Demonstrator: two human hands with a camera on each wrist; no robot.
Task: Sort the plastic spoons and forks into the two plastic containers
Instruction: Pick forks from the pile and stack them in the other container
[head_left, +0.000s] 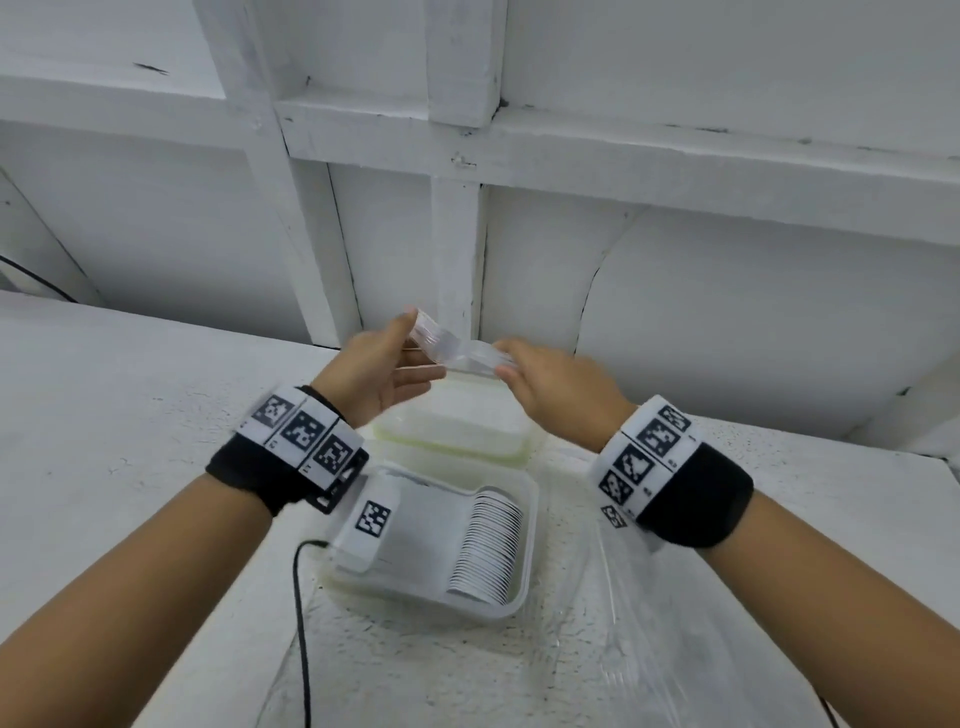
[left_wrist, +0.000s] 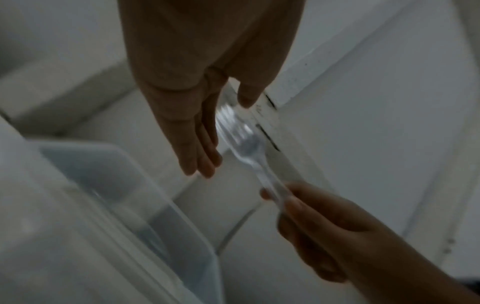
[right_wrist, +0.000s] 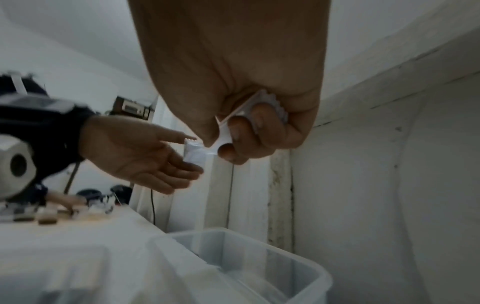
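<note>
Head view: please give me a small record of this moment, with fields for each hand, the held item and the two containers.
left hand: open, fingers straight, thumb touches the fork heads
right hand: grips the handle end of the stack
held item: stack of clear plastic forks, held in the air above the far container
far container: clear plastic box with greenish rim, contents cannot be told
near container: clear plastic box, holds a row of nested white plastic spoons
</note>
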